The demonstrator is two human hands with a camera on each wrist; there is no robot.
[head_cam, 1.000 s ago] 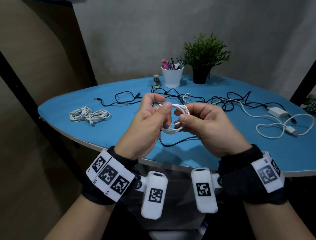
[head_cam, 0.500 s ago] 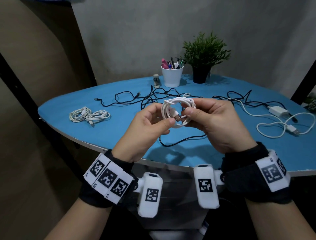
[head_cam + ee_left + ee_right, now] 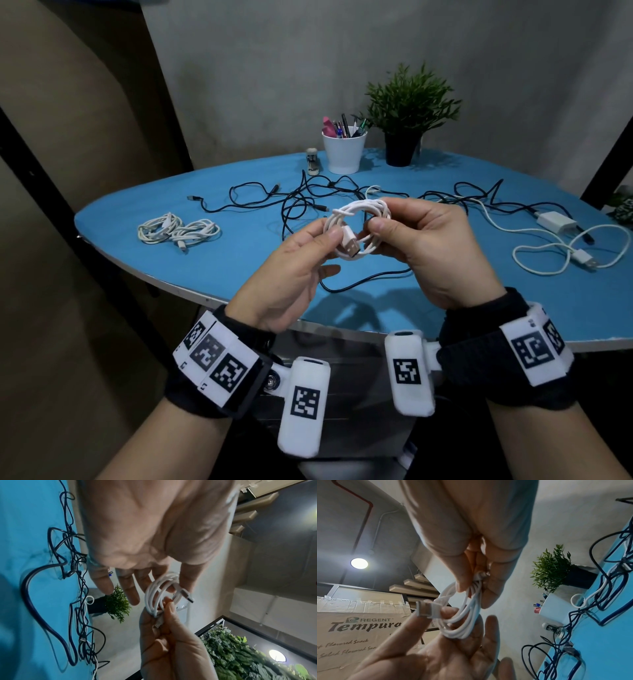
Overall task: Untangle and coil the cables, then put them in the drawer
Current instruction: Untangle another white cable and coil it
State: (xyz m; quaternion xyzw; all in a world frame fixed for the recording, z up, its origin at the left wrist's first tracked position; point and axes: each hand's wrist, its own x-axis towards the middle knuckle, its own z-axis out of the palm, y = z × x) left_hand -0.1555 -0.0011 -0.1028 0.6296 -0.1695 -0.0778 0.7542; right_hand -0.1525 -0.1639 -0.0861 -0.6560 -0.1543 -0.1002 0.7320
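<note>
Right hand [image 3: 435,246] grip clamped thumb-to-finger on the white coil [image 3: 359,228], held above the near counter [image 3: 239,260] edge. Left hand [image 3: 291,274] pinches the USB plug [image 3: 350,248] at the coil. I'd keep the right pinch across all loops, then tuck the plug through so it locks. Black tangle [image 3: 308,198] farther back is untouched; no drawer in view.
</note>
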